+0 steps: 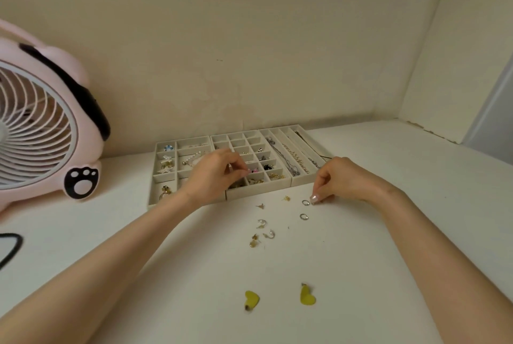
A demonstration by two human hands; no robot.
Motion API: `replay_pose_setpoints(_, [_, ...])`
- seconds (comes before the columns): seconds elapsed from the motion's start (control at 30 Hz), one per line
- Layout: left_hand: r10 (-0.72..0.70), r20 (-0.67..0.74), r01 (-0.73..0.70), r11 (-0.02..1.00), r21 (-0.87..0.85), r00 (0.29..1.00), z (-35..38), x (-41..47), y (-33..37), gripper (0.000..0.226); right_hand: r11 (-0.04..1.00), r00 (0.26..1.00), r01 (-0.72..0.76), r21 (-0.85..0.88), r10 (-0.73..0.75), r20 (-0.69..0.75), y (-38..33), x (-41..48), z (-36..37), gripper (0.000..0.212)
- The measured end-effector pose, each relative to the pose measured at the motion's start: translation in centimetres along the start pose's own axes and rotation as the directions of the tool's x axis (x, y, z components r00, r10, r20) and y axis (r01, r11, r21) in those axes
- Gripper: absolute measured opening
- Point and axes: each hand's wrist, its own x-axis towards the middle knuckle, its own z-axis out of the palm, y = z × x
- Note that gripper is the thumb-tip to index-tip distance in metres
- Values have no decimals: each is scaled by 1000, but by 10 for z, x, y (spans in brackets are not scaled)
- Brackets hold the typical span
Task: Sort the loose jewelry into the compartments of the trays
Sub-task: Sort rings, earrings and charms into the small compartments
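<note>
A: Table point(416, 171), white: pink fan point(41, 127) left, three divided trays point(258, 191) by the wall.
B: Hands?
A: Left hand point(219, 174) hovers over the middle tray, fingertips bunched; holding anything, I cannot tell. Right hand point(340, 180) pinches its fingertips together on the table beside a silver hoop point(305, 202).
B: Loose jewelry point(262, 223)?
A: Scattered before the trays; yellow heart earrings point(308, 296) nearest.

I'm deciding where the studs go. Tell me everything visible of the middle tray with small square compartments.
The middle tray is matte cream, a grid three compartments wide, lying flat on the white table, its sides against the left tray and right tray. Near compartments hold small jewelry; the farthest look empty. The left hand hangs over its near-left part.
</note>
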Motion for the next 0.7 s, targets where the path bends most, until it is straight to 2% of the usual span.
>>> replay_pose_setpoints(0.2, [27,-58,-29,999,-31,998,4,-12,2,4,938,975,209,278,-180,-128,-31,1,9,3])
replay_pose_setpoints(0.27, [21,-73,-25,999,-48,997,4,-14,3,5,917,961,260,303,-213,-177,-45,6,14,5])
replay_pose_setpoints(0.47, [-97,-188,80,992,-93,977,1,-14,0,7,948,937,262,182,-206,-281,-82,59,22,5])
replay_pose_setpoints(0.7, [-258,-241,230,963,-139,935,-1,-13,-8,6,993,945,120,-18,-120,-303,-121,136,42,4])
